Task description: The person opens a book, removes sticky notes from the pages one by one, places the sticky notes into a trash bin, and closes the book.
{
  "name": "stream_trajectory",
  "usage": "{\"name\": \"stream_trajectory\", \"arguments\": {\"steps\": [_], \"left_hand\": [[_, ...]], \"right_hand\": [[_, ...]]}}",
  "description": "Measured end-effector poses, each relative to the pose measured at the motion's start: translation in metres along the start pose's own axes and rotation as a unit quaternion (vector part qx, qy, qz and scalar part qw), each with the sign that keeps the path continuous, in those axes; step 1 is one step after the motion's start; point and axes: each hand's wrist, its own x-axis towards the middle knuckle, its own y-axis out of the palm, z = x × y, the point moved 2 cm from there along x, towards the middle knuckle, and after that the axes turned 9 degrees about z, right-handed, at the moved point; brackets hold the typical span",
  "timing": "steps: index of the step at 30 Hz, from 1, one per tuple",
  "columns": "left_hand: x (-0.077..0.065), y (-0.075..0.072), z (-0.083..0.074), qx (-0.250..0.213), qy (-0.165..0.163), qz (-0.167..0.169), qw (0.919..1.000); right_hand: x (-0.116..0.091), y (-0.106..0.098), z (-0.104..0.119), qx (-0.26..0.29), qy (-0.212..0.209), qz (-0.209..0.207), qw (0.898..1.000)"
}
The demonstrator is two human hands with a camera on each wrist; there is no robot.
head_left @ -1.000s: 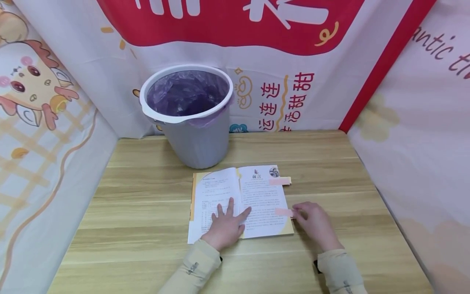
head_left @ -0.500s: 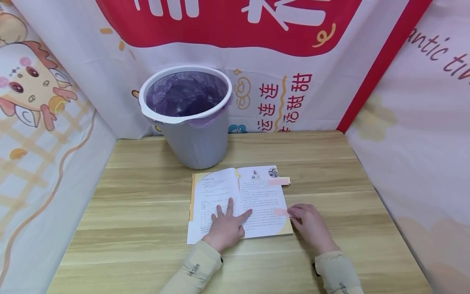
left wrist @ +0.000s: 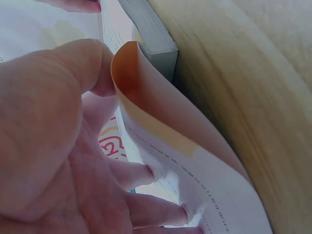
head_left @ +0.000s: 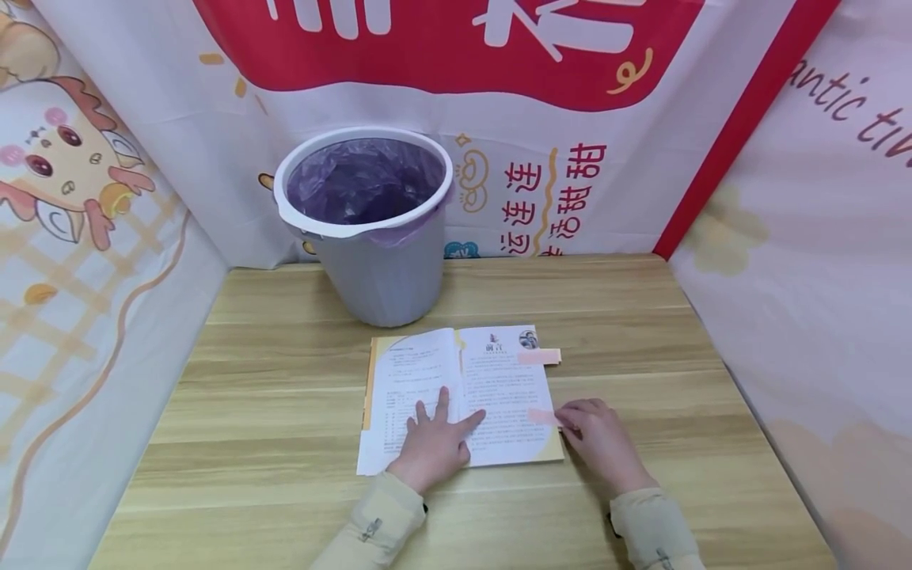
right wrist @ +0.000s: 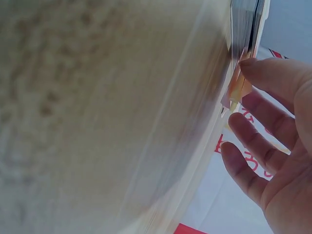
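Note:
An open book [head_left: 502, 380] lies on the table, printed pages up. My left hand [head_left: 430, 450] rests on it with fingers spread across the left page and the gutter; in the left wrist view its thumb and fingertips touch the bowed page [left wrist: 170, 146]. Two pink sticky tabs stick out past the right page's edge. The upper tab [head_left: 538, 358] is untouched. At the lower tab [head_left: 540, 416] my right hand [head_left: 600, 442] pinches the outer end between thumb and index finger. In the right wrist view, that tab [right wrist: 237, 91] shows by the thumb tip, the other fingers loosely bent.
A grey bin [head_left: 388, 273] with a purple liner [head_left: 363, 182] stands on the table behind the book. The wooden table [head_left: 249, 443] reaches printed cloth hangings at the back and both sides.
The right fingers have shifted slightly left onto the lower tab's end. The book has slid a little left and toward me. The left hand stays spread on it.

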Motion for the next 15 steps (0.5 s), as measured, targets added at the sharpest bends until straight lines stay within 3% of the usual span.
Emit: {"name": "stream_trajectory", "arguments": {"steps": [10, 15], "left_hand": [[-0.0031, 0.0015, -0.0001, -0.003, -0.004, -0.003, 1.0000], [-0.0008, -0.0027, -0.0061, 0.012, 0.017, -0.020, 0.9996]], "right_hand": [[-0.0012, -0.0018, 0.0021, -0.003, -0.049, -0.033, 0.998], [0.0003, -0.0059, 0.0030, 0.002, -0.057, -0.040, 0.998]]}}
